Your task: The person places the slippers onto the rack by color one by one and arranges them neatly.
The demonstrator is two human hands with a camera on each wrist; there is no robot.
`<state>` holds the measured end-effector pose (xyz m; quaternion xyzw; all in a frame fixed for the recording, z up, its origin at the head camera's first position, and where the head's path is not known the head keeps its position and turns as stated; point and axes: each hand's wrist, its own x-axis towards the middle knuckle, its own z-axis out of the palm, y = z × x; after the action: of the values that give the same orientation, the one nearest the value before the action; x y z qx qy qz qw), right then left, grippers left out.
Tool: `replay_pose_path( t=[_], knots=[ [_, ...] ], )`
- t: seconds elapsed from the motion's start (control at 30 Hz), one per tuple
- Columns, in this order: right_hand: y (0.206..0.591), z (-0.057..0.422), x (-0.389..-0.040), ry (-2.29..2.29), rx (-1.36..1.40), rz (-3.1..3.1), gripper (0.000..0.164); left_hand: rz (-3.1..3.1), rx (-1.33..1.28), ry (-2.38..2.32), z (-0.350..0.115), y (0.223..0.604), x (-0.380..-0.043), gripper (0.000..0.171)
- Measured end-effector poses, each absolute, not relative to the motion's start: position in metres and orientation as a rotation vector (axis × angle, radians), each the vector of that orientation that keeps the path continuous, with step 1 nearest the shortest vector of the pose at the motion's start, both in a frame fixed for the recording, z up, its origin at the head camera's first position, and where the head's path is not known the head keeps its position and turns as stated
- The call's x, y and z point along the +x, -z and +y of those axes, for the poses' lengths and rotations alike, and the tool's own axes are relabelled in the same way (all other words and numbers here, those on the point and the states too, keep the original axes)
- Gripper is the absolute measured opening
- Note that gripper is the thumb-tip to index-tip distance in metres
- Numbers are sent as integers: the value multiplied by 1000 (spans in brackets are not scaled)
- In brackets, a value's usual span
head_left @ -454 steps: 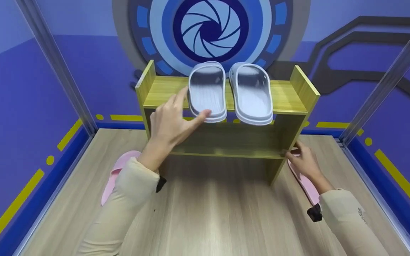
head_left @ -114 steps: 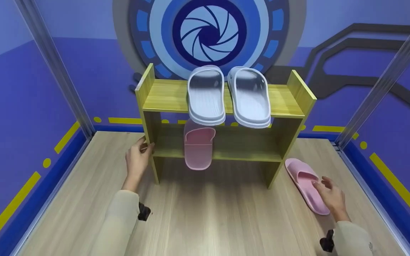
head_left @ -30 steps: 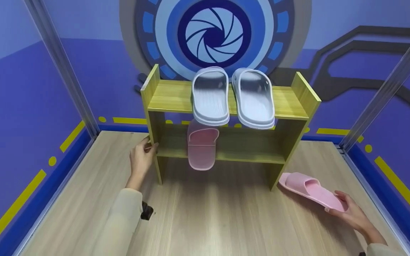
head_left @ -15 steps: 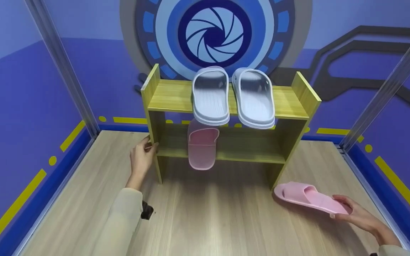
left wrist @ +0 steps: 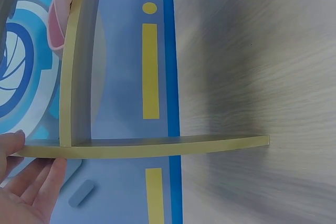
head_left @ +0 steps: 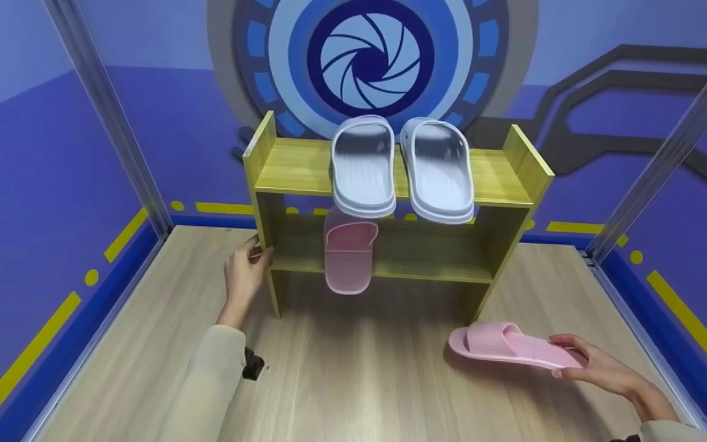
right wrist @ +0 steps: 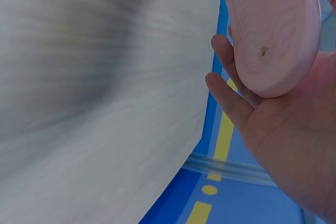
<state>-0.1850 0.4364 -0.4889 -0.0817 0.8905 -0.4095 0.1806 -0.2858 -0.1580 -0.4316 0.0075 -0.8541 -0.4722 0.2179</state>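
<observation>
My right hand (head_left: 599,368) grips a pink slipper (head_left: 494,342) by its heel end, its toe pointing left in front of the rack's right leg. In the right wrist view the slipper's heel (right wrist: 278,35) lies between thumb and fingers. My left hand (head_left: 245,276) pinches the left side panel of the wooden shoe rack (head_left: 427,270); in the left wrist view the thumb and fingers sit on either side of the panel (left wrist: 131,149). Another pink slipper (head_left: 348,264) rests on the middle shelf, its heel overhanging the front edge. Two pale grey clogs (head_left: 363,172) stand side by side on the top shelf.
The rack stands on a wood-grain floor (head_left: 353,380) against a blue patterned back wall (head_left: 163,141). Blue side walls with metal corner posts (head_left: 108,123) enclose the area to the left and right.
The right hand has lifted the pink slipper from beside the rack, turned its toe leftward and carried it left. The left hand stays on the panel. Earlier, the other slipper came onto the middle shelf.
</observation>
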Motion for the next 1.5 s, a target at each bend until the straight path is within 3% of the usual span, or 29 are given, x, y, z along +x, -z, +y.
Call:
replay_pose_path(
  t=[0.7, 1.23, 1.5],
  knots=[
    [457, 357, -191, 1431, -517, 2688, 63, -2372, 28, 1303, -158, 433, -287, 32],
    [471, 303, -200, 1707, -468, 3047, 70, -2349, 12, 1297, -159, 432, -287, 33],
    [470, 283, -203, 1652, -242, 3152, 72, -2348, 26, 1303, -158, 432, -287, 33]
  ],
)
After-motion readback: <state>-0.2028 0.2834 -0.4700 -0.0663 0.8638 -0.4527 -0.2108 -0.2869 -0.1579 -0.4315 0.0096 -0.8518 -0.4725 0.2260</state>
